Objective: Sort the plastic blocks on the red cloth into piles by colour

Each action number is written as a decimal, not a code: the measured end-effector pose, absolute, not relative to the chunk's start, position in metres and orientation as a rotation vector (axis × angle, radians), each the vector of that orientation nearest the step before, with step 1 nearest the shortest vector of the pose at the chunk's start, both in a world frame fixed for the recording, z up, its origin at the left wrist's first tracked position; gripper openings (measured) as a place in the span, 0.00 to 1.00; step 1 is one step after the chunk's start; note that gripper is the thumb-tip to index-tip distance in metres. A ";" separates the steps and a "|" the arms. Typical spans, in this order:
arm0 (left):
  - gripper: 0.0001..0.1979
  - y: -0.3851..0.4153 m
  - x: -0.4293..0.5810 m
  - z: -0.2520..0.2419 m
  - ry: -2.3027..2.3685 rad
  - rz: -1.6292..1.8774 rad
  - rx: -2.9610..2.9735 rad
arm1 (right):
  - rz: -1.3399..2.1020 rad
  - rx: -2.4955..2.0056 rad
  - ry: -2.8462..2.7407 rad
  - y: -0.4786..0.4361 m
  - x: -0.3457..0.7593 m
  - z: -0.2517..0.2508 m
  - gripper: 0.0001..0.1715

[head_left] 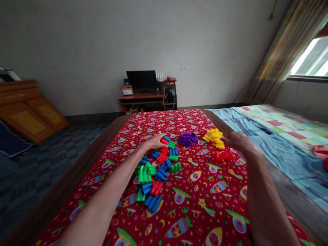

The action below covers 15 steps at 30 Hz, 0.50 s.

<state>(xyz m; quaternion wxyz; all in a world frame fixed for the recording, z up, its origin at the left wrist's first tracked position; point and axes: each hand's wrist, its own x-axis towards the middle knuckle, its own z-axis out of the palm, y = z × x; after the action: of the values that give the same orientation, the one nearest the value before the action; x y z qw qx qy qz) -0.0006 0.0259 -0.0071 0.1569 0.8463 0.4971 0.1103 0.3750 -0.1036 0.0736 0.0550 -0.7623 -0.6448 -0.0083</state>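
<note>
My left hand [154, 141] is at the far end of a mixed pile, thumb and fingers apart around a red block [164, 141]; whether it grips the block is hard to see. Nearby in the pile lie green blocks [145, 177], blue blocks [153, 203] and more red blocks [156, 187], ribbed plastic building pieces. Over the right side of the cloth, my right hand [237, 140] hovers with fingers loosely extended and nothing visible in them. Just left of it is a heap of yellow blocks [214, 137]; below it sit separate red blocks [224, 156]. Purple blocks [188, 139] form another heap between my hands.
A red patterned cloth [184, 205] covers the table, whose wooden edge [64, 184] shows at the left. Beyond stands a desk [143, 97] with a monitor [142, 81]. To the right is a bed with a blue sheet [230, 118]; a wooden cabinet [30, 109] stands left.
</note>
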 end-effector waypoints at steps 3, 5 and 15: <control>0.34 0.018 -0.004 -0.011 1.461 0.350 2.437 | -0.031 -2.298 -2.013 -0.106 0.363 0.078 0.22; 0.29 0.006 -0.008 -0.012 1.476 0.356 2.445 | -0.054 -2.202 -2.082 -0.105 0.349 0.081 0.21; 0.20 -0.071 -0.016 0.005 1.228 0.534 2.276 | 0.145 -1.274 -2.422 -0.106 0.241 0.041 0.13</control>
<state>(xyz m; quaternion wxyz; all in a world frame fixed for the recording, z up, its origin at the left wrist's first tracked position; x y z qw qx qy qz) -0.0159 -0.0709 0.0048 0.2478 0.8349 0.4506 0.1960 0.2411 -0.1063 0.0407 0.1992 -0.4554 -0.8661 0.0520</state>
